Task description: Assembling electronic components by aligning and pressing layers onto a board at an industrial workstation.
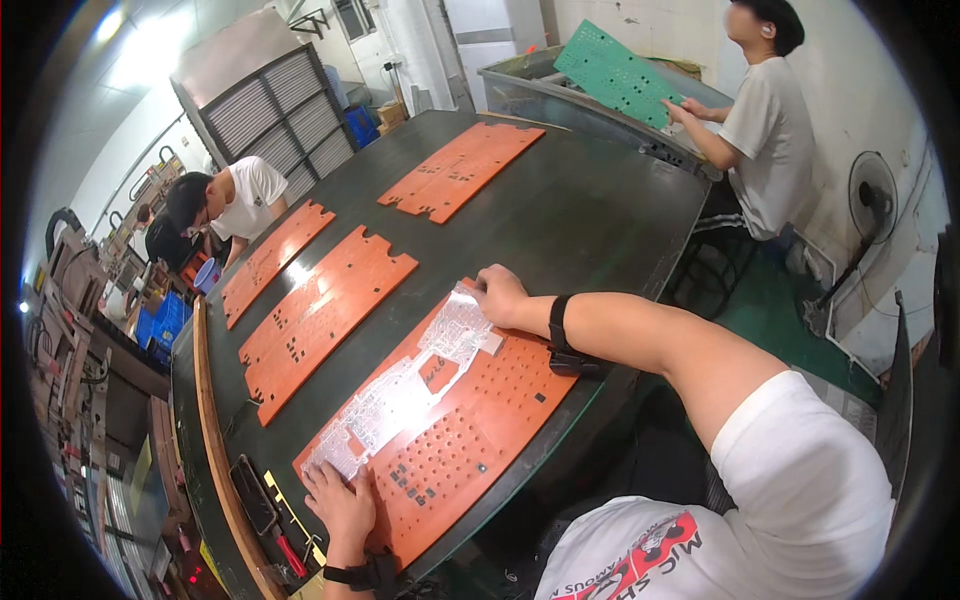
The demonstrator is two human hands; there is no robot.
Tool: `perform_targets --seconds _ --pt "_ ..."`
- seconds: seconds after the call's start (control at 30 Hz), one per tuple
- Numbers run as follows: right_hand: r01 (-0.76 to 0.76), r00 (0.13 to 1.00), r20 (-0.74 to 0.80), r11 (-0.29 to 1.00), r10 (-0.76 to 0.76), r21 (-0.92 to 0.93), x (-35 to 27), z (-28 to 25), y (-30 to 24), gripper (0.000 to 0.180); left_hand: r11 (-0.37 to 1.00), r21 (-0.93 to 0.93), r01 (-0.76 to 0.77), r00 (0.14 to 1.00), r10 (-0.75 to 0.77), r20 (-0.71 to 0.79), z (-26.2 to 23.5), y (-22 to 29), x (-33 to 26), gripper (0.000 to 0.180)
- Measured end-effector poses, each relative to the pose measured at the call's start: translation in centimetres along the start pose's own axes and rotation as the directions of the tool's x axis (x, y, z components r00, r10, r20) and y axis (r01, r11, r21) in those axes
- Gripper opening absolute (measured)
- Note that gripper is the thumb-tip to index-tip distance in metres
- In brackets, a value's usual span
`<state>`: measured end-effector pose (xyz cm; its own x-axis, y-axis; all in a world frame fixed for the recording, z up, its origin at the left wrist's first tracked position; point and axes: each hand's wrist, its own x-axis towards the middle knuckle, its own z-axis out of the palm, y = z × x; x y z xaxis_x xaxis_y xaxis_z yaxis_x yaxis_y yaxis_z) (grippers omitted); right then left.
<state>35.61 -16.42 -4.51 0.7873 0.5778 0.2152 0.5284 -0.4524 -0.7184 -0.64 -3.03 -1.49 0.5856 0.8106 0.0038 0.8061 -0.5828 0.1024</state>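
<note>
A clear plastic sheet (405, 390) lies along the top of an orange board (470, 440) at the near edge of a dark table (590, 210). The sheet is thin and glossy, cut with many small openings and a larger window near its middle where the orange shows through; light glares white off it. It runs the length of the board, covering only the board's far half, and the rest of the board shows rows of small holes.

The right hand (497, 293) rests at one end of the sheet, fingers curled together and closed on the sheet's corner. The left hand (342, 505) lies at the other end, flat with fingers spread, pressing the sheet down onto the board. Each wrist carries a black band.

Beyond the board, further across the table, lie three more orange boards: one (318, 318) just beside it, another (272, 258) past that, and a third (462, 168) well apart toward the far side. Near the left hand, at the table's wooden edge, sit a black tool (254, 493) and a red-handled tool (291, 553).

Past the far end of the table, a person in a grey shirt (765, 130) holds a green perforated panel (618, 75). At the table's left side another person (228, 205) bends over. A standing fan (868, 200) stands by the wall, well away from the board. Nothing lies over the sheet apart from the two hands.
</note>
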Motion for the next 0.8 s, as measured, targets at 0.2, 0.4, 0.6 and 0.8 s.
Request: perform_targets --seconds 0.2,0.4,0.6,0.8 --pt "0.183 0.983 0.036 0.983 -0.182 -0.024 -1.0 -1.0 -0.6 0.027 1.0 -0.001 -0.006 1.0 0.006 -0.006 -0.2 -0.4 0.1 0.072" --pt "0.574 0.755 0.545 0.769 -0.365 -0.281 -3.5 -2.9 -2.5 0.054 0.991 0.11 -0.078 0.995 0.071 0.063 -1.2 -0.7 0.3 0.079" --pt "0.579 0.71 0.641 0.76 -0.292 -0.295 -4.1 -4.8 -3.7 0.054 0.995 0.032 -0.092 0.984 0.086 0.156 -1.2 -0.6 -0.9 0.089" --pt "0.636 0.682 0.61 0.738 -0.403 -0.224 -8.3 -8.1 0.1 0.054 0.981 0.087 -0.176 0.97 0.158 0.186 -2.2 1.5 -6.2 0.089"
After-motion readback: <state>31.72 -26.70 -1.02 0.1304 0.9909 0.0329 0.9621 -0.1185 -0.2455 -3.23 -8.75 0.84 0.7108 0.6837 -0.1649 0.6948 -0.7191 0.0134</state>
